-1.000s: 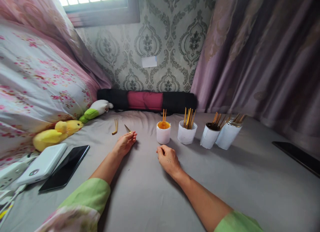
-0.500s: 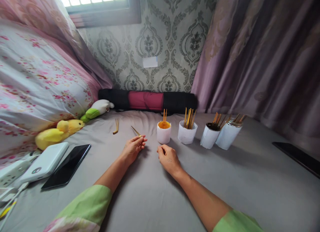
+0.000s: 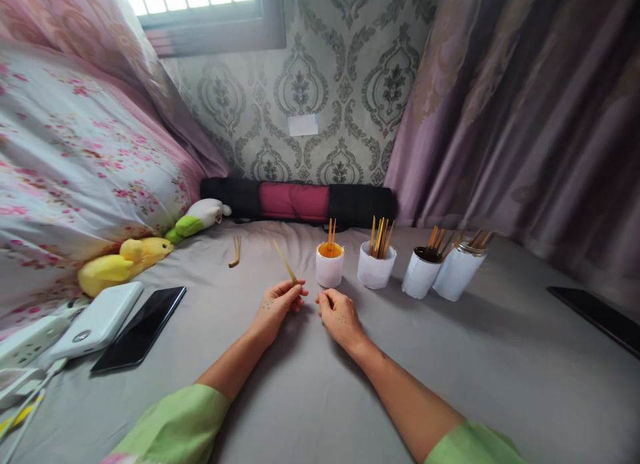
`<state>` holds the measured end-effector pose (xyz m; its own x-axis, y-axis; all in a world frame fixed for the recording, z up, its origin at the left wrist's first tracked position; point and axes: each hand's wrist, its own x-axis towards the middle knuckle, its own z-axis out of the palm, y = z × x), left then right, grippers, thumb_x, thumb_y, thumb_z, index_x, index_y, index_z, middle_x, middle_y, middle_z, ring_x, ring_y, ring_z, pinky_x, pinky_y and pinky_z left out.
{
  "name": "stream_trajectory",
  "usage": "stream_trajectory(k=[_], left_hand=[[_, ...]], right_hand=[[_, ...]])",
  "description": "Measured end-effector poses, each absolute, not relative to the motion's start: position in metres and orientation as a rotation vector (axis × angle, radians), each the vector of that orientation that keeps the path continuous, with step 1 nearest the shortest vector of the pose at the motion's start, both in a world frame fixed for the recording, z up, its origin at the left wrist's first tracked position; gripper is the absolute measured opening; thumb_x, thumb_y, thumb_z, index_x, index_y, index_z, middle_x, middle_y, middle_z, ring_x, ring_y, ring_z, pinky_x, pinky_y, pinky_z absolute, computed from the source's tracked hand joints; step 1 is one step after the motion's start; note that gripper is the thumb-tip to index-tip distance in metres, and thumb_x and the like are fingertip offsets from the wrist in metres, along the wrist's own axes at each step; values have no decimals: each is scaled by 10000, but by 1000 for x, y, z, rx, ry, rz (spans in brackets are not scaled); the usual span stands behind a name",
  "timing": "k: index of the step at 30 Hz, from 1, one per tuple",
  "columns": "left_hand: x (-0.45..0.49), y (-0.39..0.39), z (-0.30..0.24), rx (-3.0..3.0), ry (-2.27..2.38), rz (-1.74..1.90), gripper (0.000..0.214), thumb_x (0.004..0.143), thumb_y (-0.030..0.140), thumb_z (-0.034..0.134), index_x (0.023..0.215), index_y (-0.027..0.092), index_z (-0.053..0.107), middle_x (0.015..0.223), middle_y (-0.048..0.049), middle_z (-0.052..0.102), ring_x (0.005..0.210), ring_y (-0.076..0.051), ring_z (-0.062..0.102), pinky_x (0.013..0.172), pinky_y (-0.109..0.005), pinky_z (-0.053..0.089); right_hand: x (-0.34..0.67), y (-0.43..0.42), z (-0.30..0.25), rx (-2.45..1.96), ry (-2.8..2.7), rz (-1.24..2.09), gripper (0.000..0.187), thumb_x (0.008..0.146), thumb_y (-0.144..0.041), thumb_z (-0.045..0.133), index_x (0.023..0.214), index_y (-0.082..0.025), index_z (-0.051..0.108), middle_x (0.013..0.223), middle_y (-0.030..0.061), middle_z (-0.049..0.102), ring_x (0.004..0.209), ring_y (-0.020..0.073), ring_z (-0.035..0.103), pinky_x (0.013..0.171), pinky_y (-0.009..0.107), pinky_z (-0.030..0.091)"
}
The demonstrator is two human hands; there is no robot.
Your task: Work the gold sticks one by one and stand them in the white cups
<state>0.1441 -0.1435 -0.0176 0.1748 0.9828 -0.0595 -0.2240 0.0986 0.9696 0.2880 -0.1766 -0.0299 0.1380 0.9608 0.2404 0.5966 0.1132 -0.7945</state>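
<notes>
1. A grey sheet is spread under both hands; the right hand's curled fingers are rested on it.
2. A curtain is hung well beyond the right fingers, and a floral quilt is heaped well to the left of the left fingers.
3. A black and red roll is laid across the far edge, well ahead of all fingertips.
4. A phone and a power bank are laid side by side, well left of the left fingers.
5. The left hand is raised slightly, with thumb and fingertips pressed together on a stick.
6. The right hand is placed just beside it, fingers curled in; nothing is seen held.
7. Four cups filled with sticks are lined up ahead of the right fingers; the orange-filled cup is nearest, just beyond the fingertips.
8. Loose sticks are left ahead and to the left of the left fingers.
9. The stick is pinched at its lower end by the left fingers and tilted up and away to the left.
</notes>
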Motion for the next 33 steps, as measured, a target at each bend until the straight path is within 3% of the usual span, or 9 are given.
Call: stream_trajectory(k=[16,27,33], left_hand=[[152,-165,-26,1351,1047,1102,241,703,332,611,871,182,696,692,-38,638,532,-114,517,486,-221,390],[150,-172,-27,1704,1115,1211,232,783,291,549,942,236,709,799,-73,681,685,-163,594,662,-246,430],[150,-175,-26,2028,1089,1137,293,876,269,402,1017,199,648,837,-64,653,753,-156,585,714,-251,424]], right_hand=[[291,-178,-28,-1481,-1497,653,350,859,-370,382,794,-150,645,575,24,605,524,135,542,501,217,391],[295,-179,-25,-1369,-1435,804,353,856,-404,401,812,-132,622,592,13,566,483,109,501,477,206,389],[297,-177,-28,-1268,-1374,881,375,840,-455,435,831,-129,621,576,-6,529,440,84,443,436,200,356]])
